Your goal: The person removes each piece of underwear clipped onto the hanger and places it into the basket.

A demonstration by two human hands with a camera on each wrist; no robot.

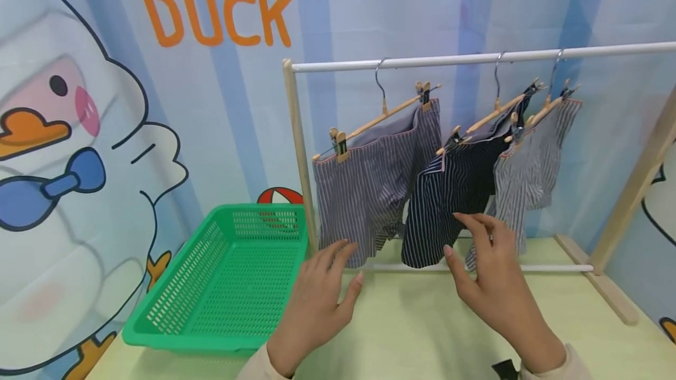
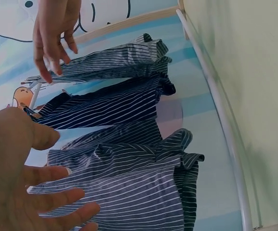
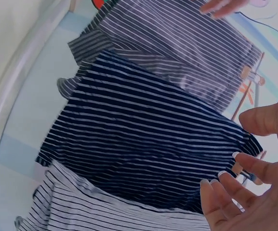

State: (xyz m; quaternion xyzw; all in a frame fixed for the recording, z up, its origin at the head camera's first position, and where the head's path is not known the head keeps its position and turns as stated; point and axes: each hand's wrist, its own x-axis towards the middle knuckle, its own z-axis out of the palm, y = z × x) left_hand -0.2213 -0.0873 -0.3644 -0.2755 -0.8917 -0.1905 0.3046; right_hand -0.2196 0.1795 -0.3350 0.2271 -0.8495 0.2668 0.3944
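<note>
Head view: both hands are up in front of a clothes rack [image 1: 625,192], holding nothing. Left hand [image 1: 319,295] — fingers loosely extended, thumb set apart — is at the hem of the grey striped shorts [image 1: 364,198]; can't tell if the fingertips touch cloth. Right hand [image 1: 488,277] has fingers slightly bent and thumb spread, in front of the navy striped shorts [image 1: 454,192]; contact unclear there too. Third pair, the light striped shorts [image 1: 541,160], hangs just right of the navy, partly behind it. Each pair is clipped at the waistband to its own wooden hanger [image 1: 364,128], metal hook over the white top rail [image 1: 338,66]. Hangers sit angled, right ends higher in the view. Grey pair is a bit apart from the other two along the rail. Both wrist views agree: palms and fingers bare, shorts beyond them. Rack stands on the pale table [image 1: 401,321], white lower bar [image 1: 554,268] near the tabletop. Green basket [image 1: 174,342] is on the table just left of the rack — duck-print curtain [image 1: 348,4] behind everything.
</note>
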